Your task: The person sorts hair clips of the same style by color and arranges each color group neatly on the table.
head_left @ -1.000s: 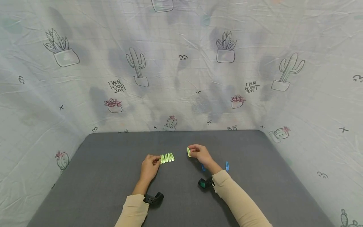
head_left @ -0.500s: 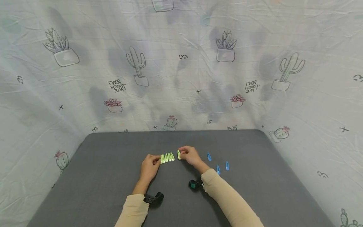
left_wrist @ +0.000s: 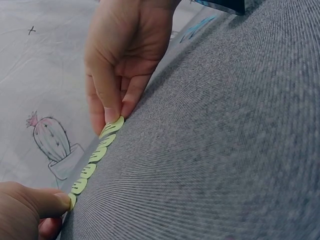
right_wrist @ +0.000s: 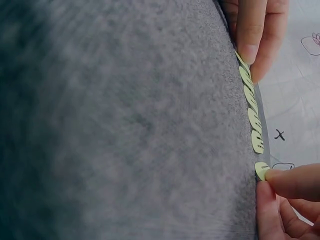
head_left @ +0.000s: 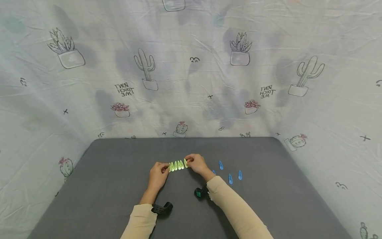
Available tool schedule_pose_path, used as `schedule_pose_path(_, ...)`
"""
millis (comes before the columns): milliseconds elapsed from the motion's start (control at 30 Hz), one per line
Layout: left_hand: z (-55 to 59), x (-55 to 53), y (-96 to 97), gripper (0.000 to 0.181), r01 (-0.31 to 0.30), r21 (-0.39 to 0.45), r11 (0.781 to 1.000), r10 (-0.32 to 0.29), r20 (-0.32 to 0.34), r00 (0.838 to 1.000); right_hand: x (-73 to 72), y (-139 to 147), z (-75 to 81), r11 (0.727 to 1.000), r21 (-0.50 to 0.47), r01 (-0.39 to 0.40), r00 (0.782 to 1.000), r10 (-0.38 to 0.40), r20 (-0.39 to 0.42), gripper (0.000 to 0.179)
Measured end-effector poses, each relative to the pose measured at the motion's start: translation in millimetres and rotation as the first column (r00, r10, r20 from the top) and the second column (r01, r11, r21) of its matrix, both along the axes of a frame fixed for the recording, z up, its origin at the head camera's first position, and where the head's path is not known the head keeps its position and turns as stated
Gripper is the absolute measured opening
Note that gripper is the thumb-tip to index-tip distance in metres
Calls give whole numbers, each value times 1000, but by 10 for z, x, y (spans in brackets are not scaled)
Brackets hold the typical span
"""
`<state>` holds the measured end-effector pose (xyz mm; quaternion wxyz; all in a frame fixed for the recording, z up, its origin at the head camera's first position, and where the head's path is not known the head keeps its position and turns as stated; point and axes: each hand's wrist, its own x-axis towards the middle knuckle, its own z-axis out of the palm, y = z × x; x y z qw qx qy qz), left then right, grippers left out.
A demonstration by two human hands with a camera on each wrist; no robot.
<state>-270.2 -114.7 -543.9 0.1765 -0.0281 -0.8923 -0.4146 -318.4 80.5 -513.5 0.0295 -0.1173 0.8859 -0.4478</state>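
A slanting row of yellow-green snap hair clips (head_left: 175, 165) lies side by side on the grey table. At the row's left end, my left hand (head_left: 158, 176) pinches the outermost clip (left_wrist: 72, 201) between thumb and fingers, covering part of it. My right hand (head_left: 197, 164) holds another yellow-green hair clip (right_wrist: 261, 170) by thumb and fingertips at the right end. A small gap separates that clip from its neighbour (right_wrist: 257, 142) in the right wrist view.
Several blue hair clips (head_left: 230, 179) lie scattered to the right of my right hand, one partly hidden by the wrist. Behind the grey table (head_left: 119, 186) hangs a white cloth (head_left: 167, 106) printed with cacti, and it runs along both sides.
My right hand has moved left with its yellow-green hair clip, up close to the row's right end. More blue clips show now that the arm has shifted. The left hand stays put.
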Motion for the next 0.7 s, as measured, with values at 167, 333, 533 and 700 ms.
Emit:
schedule_pose_path(167, 14, 6, -2, 16, 13, 2, 1000, -13, 2, 1000, 6, -17, 2, 999, 33, 8, 1000, -7, -18, 24)
schedule_pose_path(333, 8, 4, -5, 16, 14, -1, 1000, -14, -4, 1000, 8, -49, -16, 998, 54, 14, 999, -11, -41, 25)
schedule_pose_path(533, 3, 8, -3, 16, 11, 1, 1000, -11, -9, 1000, 16, -40, -53, 1000, 2, 14, 1000, -14, 1, 24)
schedule_pose_path(700, 0, 3, 6, 16, 2, 6, 1000, -2, -14, 1000, 47, 28, -88, 991, -131, 35, 999, -31, 32, 23)
